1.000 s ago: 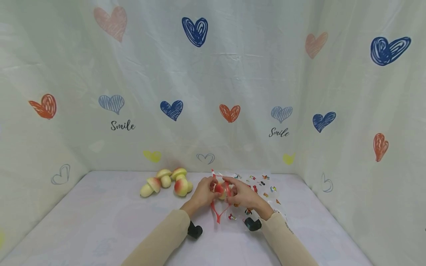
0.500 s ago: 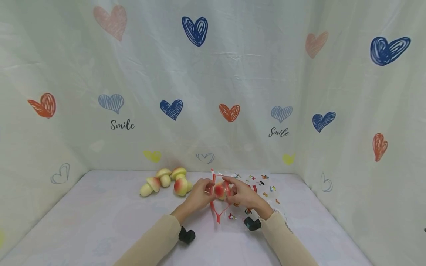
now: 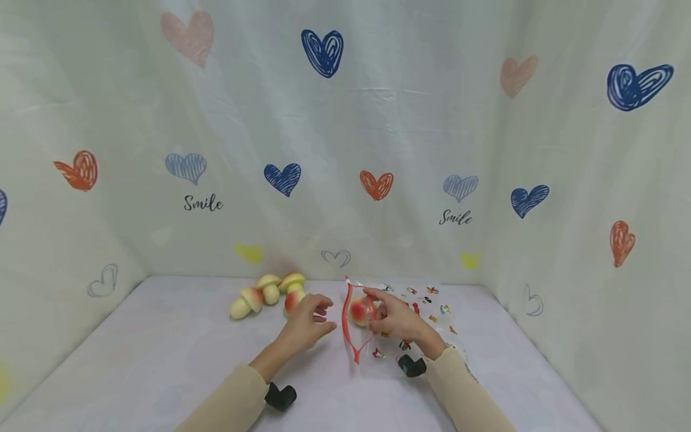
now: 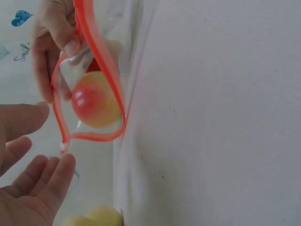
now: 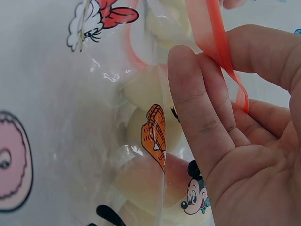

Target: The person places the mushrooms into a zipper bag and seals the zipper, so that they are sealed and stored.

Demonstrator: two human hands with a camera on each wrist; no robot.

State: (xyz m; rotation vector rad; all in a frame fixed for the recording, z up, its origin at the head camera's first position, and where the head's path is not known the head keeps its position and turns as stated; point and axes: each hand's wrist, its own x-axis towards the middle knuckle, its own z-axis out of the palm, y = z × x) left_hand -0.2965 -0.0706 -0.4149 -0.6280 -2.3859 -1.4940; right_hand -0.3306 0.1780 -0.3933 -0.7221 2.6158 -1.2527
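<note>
Holding nothing, the left hand hovers, fingers parted, just beside a clear cartoon-printed zip bag. The right hand pinches the bag's red rim. Inside the gaping mouth sits a red-and-yellow toy mushroom. Farther left, more toy mushrooms cluster on the tabletop, before a heart-printed curtain.

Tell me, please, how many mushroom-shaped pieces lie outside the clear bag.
4: the leftmost mushroom; the middle mushroom farther back; the back right mushroom; and, in front of that, the red-topped mushroom, partly behind the left hand, which may hide more.
</note>
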